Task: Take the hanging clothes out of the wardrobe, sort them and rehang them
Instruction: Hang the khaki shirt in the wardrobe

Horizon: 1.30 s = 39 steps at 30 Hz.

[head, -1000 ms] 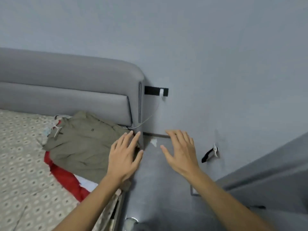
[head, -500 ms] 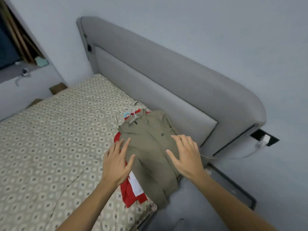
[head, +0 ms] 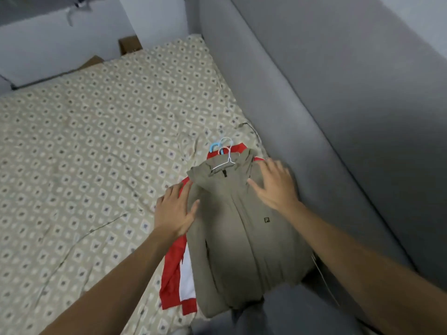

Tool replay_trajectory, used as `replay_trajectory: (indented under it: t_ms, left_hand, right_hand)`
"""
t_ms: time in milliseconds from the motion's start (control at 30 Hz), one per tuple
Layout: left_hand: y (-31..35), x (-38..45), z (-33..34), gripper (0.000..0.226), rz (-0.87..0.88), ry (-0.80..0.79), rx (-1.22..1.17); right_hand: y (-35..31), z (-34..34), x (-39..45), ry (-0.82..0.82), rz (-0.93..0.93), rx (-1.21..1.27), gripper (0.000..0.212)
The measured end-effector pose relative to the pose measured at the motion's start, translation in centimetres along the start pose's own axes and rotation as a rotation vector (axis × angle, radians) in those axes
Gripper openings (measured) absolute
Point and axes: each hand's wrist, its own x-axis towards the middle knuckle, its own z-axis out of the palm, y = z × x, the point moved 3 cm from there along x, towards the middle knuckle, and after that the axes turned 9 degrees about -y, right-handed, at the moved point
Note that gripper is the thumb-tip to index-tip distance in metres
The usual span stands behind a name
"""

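An olive-green jacket (head: 244, 240) lies on a white wire hanger (head: 226, 158) at the bed's right edge, on top of a red and white garment (head: 180, 281). A blue hanger hook (head: 214, 146) pokes out near the collar. My left hand (head: 175, 210) lies flat with straight fingers at the jacket's left shoulder, over the red cloth. My right hand (head: 275, 183) is spread flat on the jacket's right shoulder. Neither hand grips anything.
The bed (head: 96, 153) has a beige patterned sheet stretching left. A grey padded headboard (head: 326, 105) runs along the right. A thin cable (head: 321, 274) hangs between bed and headboard. A pale wall ledge (head: 60, 39) and brown boxes (head: 129, 44) lie beyond the bed.
My view has swung left and down over the bed. Both hands have come from the air beside the bed down onto the olive jacket's shoulders.
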Motion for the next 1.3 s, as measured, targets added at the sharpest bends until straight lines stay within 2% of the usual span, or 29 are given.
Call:
replay_trajectory:
  t_ms: [133,267,533,700,833,933,1033,1133,1233,1300]
  left_hand:
    - [-0.1,7.6,5.3,0.071,-0.113,-0.166,-0.127]
    - [-1.1,11.9,9.0,0.072,-0.199,-0.241,-0.295]
    - [-1.0,13.7,9.5,0.077,-0.269,-0.262,-0.474]
    - [-0.3,13.9,8.5,0.074,-0.185,-0.285,-0.523]
    - [0.4,13.5,8.1,0.077,-0.142,-0.286,-0.56]
    - [0.9,11.8,7.1,0.078,-0.096,-0.256,-0.538]
    - [1.4,8.7,4.5,0.076,-0.018,-0.158,-0.529]
    - [1.8,4.7,1.2,0.064,0.111,-0.07,-0.484]
    - [2.5,-0.1,-1.6,0.054,0.291,-0.092,-0.464]
    - [3.7,-3.8,-3.5,0.046,0.425,-0.077,-0.418]
  right_hand:
    - [4.4,3.8,8.0,-0.152,-0.038,-0.03,0.062]
    - [6.5,7.7,12.4,-0.277,-0.021,-0.059,0.065]
    - [5.9,8.4,13.3,-0.277,-0.025,-0.003,0.054]
    - [5.6,7.1,11.7,-0.374,0.026,0.039,0.067]
    - [5.7,5.7,9.5,-0.309,0.073,0.022,0.062]
    - [4.9,3.6,6.8,-0.216,0.125,0.17,0.049]
    - [3.0,0.7,2.4,-0.132,0.165,0.248,0.049]
    - [1.2,-2.7,-3.7,0.006,0.217,0.291,0.046]
    - [-0.3,-5.4,-11.2,0.127,0.301,0.302,0.045]
    - [-1.5,-6.7,-17.1,0.214,0.361,0.321,0.053]
